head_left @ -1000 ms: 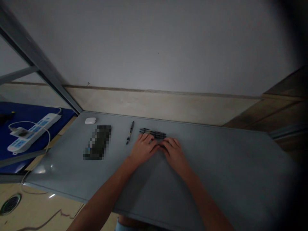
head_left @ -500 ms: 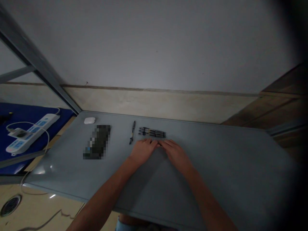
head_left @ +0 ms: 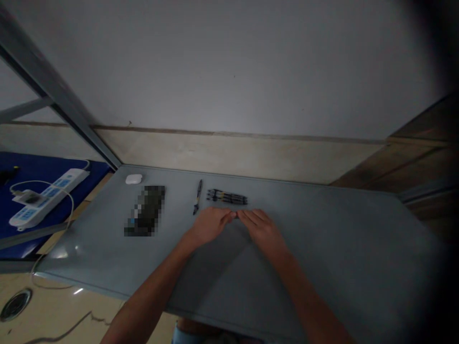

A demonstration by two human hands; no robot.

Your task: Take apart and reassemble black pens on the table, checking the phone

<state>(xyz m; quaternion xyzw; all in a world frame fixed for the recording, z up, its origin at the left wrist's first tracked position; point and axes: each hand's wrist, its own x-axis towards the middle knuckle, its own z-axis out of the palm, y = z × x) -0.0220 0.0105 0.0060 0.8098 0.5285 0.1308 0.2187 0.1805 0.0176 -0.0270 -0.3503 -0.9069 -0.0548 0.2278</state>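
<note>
My left hand and my right hand meet fingertip to fingertip over the grey table. Both are closed, with fingers pressed together. A bit of something small and dark shows between the fingertips, mostly covered by them, so its kind is hidden. Just beyond the hands lies a row of several black pens, side by side, with yellowish marks near the middle. Left of that row, a single black pen lies apart, pointing away from me.
A blurred-out dark rectangular object lies on the table's left, with a small white case behind it. Farther left, a white power strip with a plugged-in charger and cable rests on a blue surface. A wall borders the table's back.
My left hand has drawn slightly left and its fingers have curled in more. My right fingers have shifted a little. The pens on the table stay where they were.
</note>
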